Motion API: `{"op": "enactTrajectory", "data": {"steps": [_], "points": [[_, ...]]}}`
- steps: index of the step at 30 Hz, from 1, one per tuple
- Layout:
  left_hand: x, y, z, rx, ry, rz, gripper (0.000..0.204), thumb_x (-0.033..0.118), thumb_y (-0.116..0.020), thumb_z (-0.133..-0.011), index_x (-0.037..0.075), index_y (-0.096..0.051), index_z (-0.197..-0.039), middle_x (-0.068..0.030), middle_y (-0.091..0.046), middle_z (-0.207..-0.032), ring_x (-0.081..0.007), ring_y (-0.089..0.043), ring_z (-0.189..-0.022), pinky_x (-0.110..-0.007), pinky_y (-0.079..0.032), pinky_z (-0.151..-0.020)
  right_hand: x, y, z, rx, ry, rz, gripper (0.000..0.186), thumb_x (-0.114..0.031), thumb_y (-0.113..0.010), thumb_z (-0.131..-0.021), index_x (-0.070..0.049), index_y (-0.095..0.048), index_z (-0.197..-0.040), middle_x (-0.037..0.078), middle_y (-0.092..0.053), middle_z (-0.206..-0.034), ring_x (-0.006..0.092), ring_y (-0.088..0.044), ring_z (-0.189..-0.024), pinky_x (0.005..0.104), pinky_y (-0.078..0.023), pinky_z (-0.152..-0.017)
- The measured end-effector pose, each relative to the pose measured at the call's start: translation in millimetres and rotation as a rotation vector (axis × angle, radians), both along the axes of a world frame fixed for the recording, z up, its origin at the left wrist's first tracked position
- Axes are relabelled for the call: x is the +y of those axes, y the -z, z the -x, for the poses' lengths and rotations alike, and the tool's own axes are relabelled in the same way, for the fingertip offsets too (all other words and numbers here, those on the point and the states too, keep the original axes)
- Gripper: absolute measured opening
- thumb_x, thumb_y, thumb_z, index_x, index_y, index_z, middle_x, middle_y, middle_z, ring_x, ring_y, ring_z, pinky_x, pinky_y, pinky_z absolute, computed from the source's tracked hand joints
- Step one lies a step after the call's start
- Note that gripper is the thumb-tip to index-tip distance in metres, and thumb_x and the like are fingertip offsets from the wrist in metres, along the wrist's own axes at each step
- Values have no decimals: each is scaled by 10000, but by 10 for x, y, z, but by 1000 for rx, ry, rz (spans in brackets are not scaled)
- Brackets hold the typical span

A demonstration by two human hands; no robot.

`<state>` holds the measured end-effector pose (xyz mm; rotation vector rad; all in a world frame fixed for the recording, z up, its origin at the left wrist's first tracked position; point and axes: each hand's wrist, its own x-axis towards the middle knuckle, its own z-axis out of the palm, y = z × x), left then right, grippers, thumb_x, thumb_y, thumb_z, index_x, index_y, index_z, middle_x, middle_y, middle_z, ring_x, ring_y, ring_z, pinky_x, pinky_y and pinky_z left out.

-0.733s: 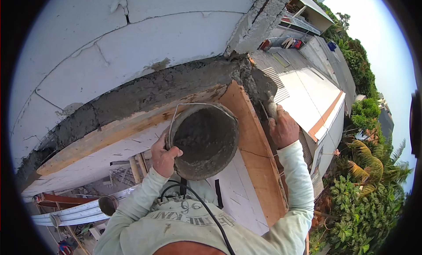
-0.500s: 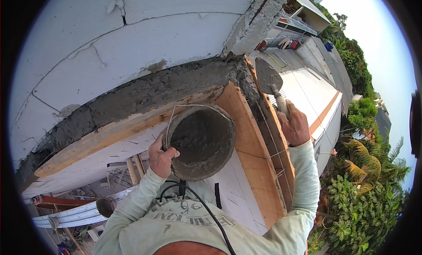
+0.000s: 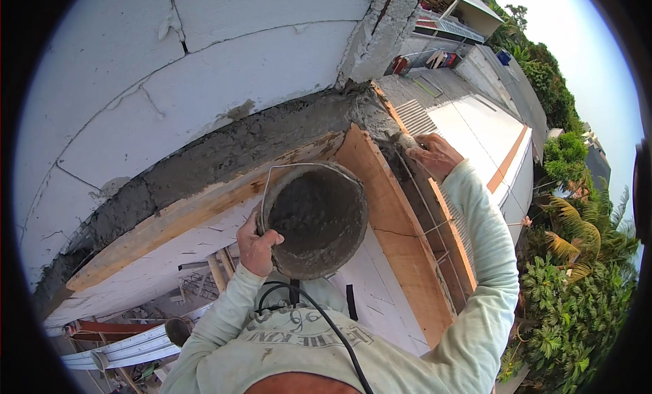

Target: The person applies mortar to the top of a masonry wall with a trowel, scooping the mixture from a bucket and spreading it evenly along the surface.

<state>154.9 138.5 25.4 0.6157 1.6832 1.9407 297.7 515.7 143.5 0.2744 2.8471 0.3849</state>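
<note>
My left hand (image 3: 255, 250) grips the left rim of a bucket (image 3: 312, 216) of dark wet mortar, its wire handle raised at the back. My right hand (image 3: 436, 152) is closed round the handle of a trowel (image 3: 405, 141), held low over the corner of the timber formwork (image 3: 384, 238). The trowel's blade is hard to make out against the wet mortar (image 3: 269, 128) that lines the ledge under the block wall. Thin steel bars (image 3: 438, 227) lie in the channel between the boards on the right.
A white block wall (image 3: 204, 81) with a rough concrete column (image 3: 377, 37) rises at the top left. Below left are props (image 3: 219, 268), long pale panels (image 3: 122, 350) and another bucket (image 3: 178, 333). On the right, past the formwork edge, lie lower roofs (image 3: 485, 139) and trees (image 3: 564, 306).
My right hand rose outward with the trowel, then turned and came left and up to the formwork corner, the blade dropping toward the mortar. My left hand still holds the bucket.
</note>
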Motion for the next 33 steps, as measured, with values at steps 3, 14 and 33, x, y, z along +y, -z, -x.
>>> {"op": "enactTrajectory", "data": {"steps": [3, 14, 33], "points": [[-64, 57, 22, 111, -21, 23, 598, 38, -539, -659, -93, -553, -1242, -118, -673, -1105, -189, -613, -995, -277, -445, -940, -511, -489, -10, 10, 401, 371, 339, -283, -440, -1017, -78, -588, -1242, 213, -555, -1268, 334, -538, -1170, 391, -447, -1021], [-121, 50, 37, 42, -13, 11, 574, 26, -541, -660, -92, -567, -1221, -123, -677, -1098, -184, -617, -982, -276, -447, -937, -665, -311, -774, 290, 553, 594, 528, -400, -613, -932, 11, -587, -1263, 140, -673, -843, 196, -629, -740, 338, -509, -675], [-141, 26, 53, -45, 65, 31, 653, 16, -554, -671, -70, -520, -1317, -112, -636, -1184, -177, -583, -1054, -273, -413, -981, -1903, -323, -1065, 504, 406, 752, 563, -61, -671, -746, 16, -541, -1288, 163, -619, -939, 291, -632, -838, 345, -513, -750]]}}
